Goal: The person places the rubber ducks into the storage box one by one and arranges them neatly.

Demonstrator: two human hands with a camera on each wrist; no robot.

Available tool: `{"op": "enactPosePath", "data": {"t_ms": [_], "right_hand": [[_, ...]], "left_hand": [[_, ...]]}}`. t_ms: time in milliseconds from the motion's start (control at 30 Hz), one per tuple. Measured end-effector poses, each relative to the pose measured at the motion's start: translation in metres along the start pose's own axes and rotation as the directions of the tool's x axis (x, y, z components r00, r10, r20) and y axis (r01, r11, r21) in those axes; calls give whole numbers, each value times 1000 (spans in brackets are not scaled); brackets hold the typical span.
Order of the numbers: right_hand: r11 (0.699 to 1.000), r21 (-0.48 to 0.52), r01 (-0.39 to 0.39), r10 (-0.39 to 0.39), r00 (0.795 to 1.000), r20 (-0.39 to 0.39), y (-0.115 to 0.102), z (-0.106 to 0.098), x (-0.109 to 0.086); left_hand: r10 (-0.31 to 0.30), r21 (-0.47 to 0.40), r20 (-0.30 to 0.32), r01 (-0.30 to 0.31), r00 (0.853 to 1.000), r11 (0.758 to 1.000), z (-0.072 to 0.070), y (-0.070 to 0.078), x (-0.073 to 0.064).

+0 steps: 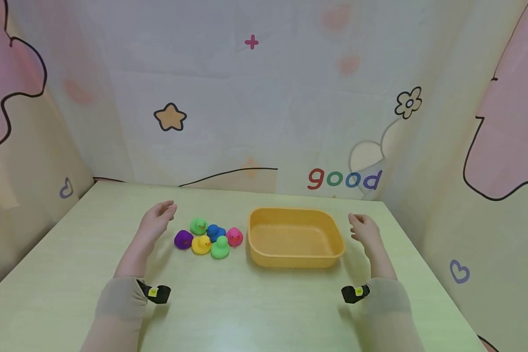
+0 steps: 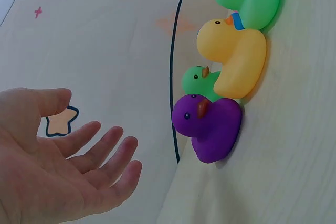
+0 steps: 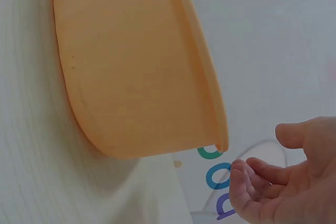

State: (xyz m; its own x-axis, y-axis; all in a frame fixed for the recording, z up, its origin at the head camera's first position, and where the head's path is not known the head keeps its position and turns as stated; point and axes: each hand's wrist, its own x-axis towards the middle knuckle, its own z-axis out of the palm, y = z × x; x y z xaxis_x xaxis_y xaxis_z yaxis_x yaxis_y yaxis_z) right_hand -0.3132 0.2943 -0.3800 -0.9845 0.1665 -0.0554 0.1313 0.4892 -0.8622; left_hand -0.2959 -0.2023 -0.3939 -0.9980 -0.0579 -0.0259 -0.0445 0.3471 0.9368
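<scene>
Several small rubber ducks stand bunched left of a yellow-orange plastic basin (image 1: 296,262). They are a purple duck (image 1: 183,239), a yellow duck (image 1: 201,245), a blue duck (image 1: 216,233), a pink duck (image 1: 234,237), a green duck (image 1: 199,226) at the back and another green duck (image 1: 220,248) in front. My left hand (image 1: 155,221) hovers left of the ducks, nearest the purple one, its fingers relaxed and holding nothing. Past the basin's right end, my right hand (image 1: 365,230) hangs in the air with loosely bent fingers, also holding nothing. In the right wrist view the basin's outer wall (image 3: 131,66) rises beside the hand.
The ducks and basin stand on a pale wooden table (image 1: 246,308). A printed cloth backdrop (image 1: 264,107) closes off the back and both sides. Black wrist cameras, the left one (image 1: 158,294) and the right one (image 1: 354,294), are worn at the sleeve cuffs.
</scene>
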Motion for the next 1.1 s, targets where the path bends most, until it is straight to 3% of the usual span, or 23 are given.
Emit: {"op": "enactPosePath", "data": {"t_ms": [333,600,900,1100], "right_hand": [[995,71,-67,59,992,109,18,8,7],[976,189,-107,70,978,194,34,10,11],[878,451,-163,32,959,283,50,13,16],[814,547,-195,19,950,311,58,14,19]], "left_hand": [[-35,-17,81,36,996,999,-4,-8,-2],[-62,-15,157,66,986,998,-2,-17,2],[-86,23,192,83,978,996,0,-32,9],[-114,57,227,103,967,993,1,-42,10]]}}
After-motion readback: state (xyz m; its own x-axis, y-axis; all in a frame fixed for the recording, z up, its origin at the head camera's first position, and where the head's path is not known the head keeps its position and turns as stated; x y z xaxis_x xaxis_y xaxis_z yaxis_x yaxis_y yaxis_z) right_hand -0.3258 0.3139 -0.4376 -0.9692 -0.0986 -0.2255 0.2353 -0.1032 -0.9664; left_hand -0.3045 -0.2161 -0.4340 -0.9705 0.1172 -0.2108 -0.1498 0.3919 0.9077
